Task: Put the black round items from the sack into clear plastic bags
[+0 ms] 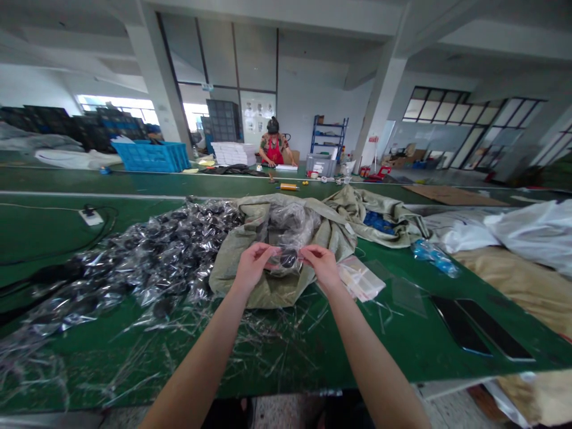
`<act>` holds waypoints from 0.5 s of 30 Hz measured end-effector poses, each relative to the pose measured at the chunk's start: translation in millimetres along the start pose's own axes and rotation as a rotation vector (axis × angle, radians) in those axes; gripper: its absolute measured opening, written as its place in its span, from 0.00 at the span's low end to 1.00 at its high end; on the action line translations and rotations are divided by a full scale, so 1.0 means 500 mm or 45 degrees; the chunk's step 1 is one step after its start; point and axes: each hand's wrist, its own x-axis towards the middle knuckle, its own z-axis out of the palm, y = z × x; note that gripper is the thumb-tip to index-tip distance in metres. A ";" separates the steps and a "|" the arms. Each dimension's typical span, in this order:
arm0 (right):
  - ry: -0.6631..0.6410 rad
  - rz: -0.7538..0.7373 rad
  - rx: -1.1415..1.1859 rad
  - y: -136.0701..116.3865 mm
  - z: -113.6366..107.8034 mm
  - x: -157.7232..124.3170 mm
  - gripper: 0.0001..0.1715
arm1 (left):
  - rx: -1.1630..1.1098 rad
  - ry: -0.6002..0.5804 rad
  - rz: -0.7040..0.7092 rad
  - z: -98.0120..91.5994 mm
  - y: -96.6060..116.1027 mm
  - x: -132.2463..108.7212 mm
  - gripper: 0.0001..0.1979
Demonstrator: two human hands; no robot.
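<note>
The person's left hand [254, 266] and right hand [322, 265] are both closed in a light pinch, thumbs and fingers gripping opposite edges of a small clear plastic bag [288, 258]. A dark, rounded object sits inside it, though its exact form is hard to tell through the film. Held taut between the hands, the bag hangs just above a crumpled olive-green woven sack [232, 280], whose open folds spread across the bench beneath it.

A bulging clear plastic bundle [290, 223] of dark items sits in the mouth of the sack. To the left, a broad heap of clear plastic bags holding dark items [165, 250] spreads across the green-topped workbench [277, 372], so much of this material lies outside the sack, with more in the bundle. Thin, clear plastic scraps [286, 348] litter the bench in front of the person. Just beside the right hand lies a flat clear packet with white paper inside [360, 279].

Further right are a blue-tinted clear plastic bottle [433, 256] and two glossy black rectangular panels [482, 328]. Across the bench, a co-worker in a red apron [273, 143] works beyond a blue plastic crate [149, 156].
</note>
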 end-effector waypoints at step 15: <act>-0.008 0.015 0.104 0.012 -0.013 -0.009 0.09 | 0.066 -0.044 -0.006 -0.006 -0.020 -0.004 0.17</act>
